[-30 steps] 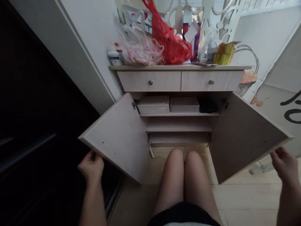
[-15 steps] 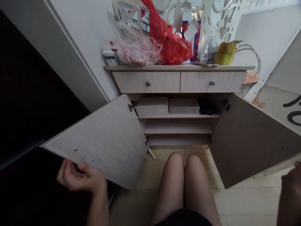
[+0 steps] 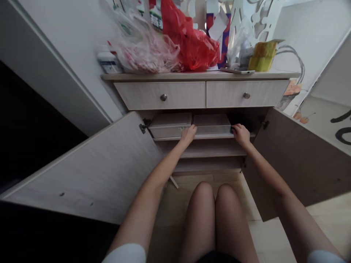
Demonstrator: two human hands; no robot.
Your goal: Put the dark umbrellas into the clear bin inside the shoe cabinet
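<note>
On the top shelf of the open cabinet sits a clear plastic box [image 3: 211, 126] with a flat front. My left hand [image 3: 189, 133] is at its left front corner, fingers curled and closed against the side. At the opposite corner, my right hand [image 3: 241, 134] has its bent fingers closed on the right edge. Most fingertips are hidden between the box and its neighbours. Left of it stands a pale lidded box [image 3: 168, 126] with a small label. A dark object [image 3: 241, 118] lies behind my right hand, too dim to make out.
Two cabinet doors, left [image 3: 90, 168] and right [image 3: 298, 164], stand swung out on either side of my arms. Two closed drawers [image 3: 186, 95] are above the shelf. The cabinet top holds a red plastic bag [image 3: 189, 44], a clear bag [image 3: 148, 51], a white bottle [image 3: 108, 60] and a yellow package [image 3: 262, 54].
Both hands have moved from the outer edges of the doors inward to the clear box on the top shelf. The left door now stands wider, and my view has come closer.
</note>
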